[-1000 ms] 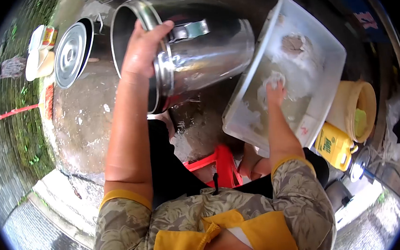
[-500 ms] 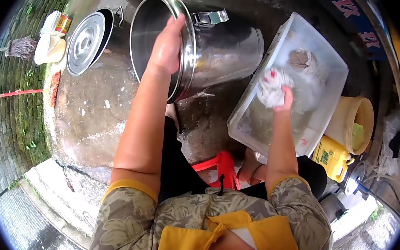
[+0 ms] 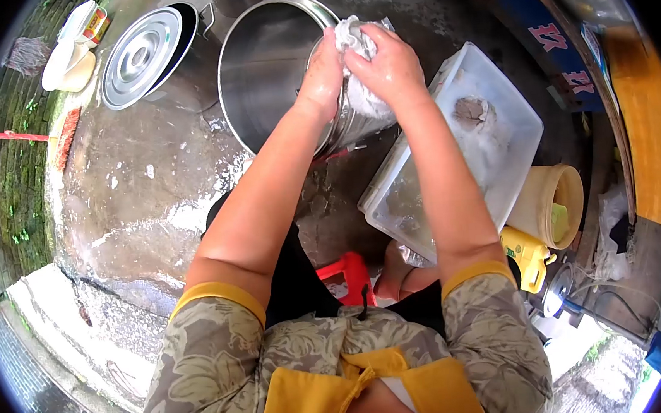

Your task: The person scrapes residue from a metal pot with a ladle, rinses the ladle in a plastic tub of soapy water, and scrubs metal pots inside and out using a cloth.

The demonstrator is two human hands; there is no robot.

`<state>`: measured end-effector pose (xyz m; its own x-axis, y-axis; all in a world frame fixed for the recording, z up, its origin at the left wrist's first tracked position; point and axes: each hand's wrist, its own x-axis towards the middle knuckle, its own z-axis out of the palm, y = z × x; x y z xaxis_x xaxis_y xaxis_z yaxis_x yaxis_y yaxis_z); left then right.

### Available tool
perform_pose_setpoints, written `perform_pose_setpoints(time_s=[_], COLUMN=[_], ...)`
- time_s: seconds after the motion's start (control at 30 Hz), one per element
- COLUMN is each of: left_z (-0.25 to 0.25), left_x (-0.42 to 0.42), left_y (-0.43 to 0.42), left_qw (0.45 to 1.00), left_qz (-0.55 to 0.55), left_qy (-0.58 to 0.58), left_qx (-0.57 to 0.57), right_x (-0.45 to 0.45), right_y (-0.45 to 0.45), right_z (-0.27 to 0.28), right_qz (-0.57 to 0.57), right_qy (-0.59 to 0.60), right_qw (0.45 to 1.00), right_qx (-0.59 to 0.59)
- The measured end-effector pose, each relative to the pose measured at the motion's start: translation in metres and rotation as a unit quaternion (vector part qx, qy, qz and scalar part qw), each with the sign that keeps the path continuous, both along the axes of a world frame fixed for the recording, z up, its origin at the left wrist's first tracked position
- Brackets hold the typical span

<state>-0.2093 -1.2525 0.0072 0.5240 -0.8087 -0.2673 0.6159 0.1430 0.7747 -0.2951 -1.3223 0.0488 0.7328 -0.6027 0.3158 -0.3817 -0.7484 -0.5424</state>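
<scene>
A large steel pot (image 3: 262, 72) lies tilted on its side, its mouth facing left. Over the pot's rim, both hands meet at a wet white cloth (image 3: 369, 99). My right hand (image 3: 389, 62) grips the cloth, its thumb and fingers pressed into it. My left hand (image 3: 322, 75) is at the rim with its fingers closed against the cloth's left edge. The cloth hangs down over the pot's outer side. Just right of the pot stands a clear plastic tub (image 3: 520, 106) of cloudy, sudsy water with a brownish cloth (image 3: 472, 111) in it.
A steel lid (image 3: 140, 58) leans on another pot at the upper left. A beige bucket (image 3: 566, 188) and a yellow jug (image 3: 527, 257) stand right of the tub. A red stool (image 3: 347, 275) is between the legs. A broom (image 3: 69, 138) lies at the left.
My right hand has lifted the white cloth out of the tub and carried it left to the pot's rim. My left hand has moved along the rim to meet it.
</scene>
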Motion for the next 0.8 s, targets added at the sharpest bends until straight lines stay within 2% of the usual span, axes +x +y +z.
perform_pose_setpoints(time_s=[0.1, 0.23, 0.33, 0.43, 0.53, 0.6, 0.67, 0.73, 0.8], left_z=[-0.010, -0.022, -0.017, -0.023, -0.014, -0.012, -0.019, -0.026, -0.011], left_x=[-0.004, 0.004, 0.006, 0.006, 0.003, 0.006, 0.014, 0.024, 0.030], left_y=[0.002, -0.002, 0.002, 0.005, 0.016, 0.020, 0.027, 0.031, 0.043], left_qw=[1.000, 0.999, 0.998, 0.998, 0.998, 0.998, 0.999, 0.998, 0.994], left_qz=[0.005, 0.023, 0.016, 0.061, 0.053, 0.034, 0.014, 0.028, 0.007], left_qy=[0.022, 0.032, 0.054, 0.009, 0.029, 0.060, -0.024, -0.043, -0.089], left_qx=[-0.018, -0.014, -0.013, 0.032, 0.002, -0.007, 0.017, 0.048, 0.063], right_x=[-0.009, -0.049, -0.056, -0.034, -0.004, 0.003, 0.003, -0.005, -0.017], right_y=[0.005, 0.052, 0.071, 0.060, 0.033, 0.021, 0.014, -0.009, -0.040], right_z=[-0.010, -0.051, -0.073, -0.054, -0.024, -0.024, -0.039, -0.068, -0.090], right_qz=[0.001, -0.005, -0.006, -0.032, -0.023, -0.025, 0.008, -0.025, -0.198], right_qy=[0.022, -0.068, -0.132, -0.151, -0.114, -0.091, -0.112, -0.089, 0.067], right_qw=[1.000, 0.997, 0.991, 0.987, 0.991, 0.994, 0.993, 0.995, 0.973], right_qx=[-0.009, -0.037, -0.008, 0.048, 0.065, 0.062, 0.030, 0.038, 0.098])
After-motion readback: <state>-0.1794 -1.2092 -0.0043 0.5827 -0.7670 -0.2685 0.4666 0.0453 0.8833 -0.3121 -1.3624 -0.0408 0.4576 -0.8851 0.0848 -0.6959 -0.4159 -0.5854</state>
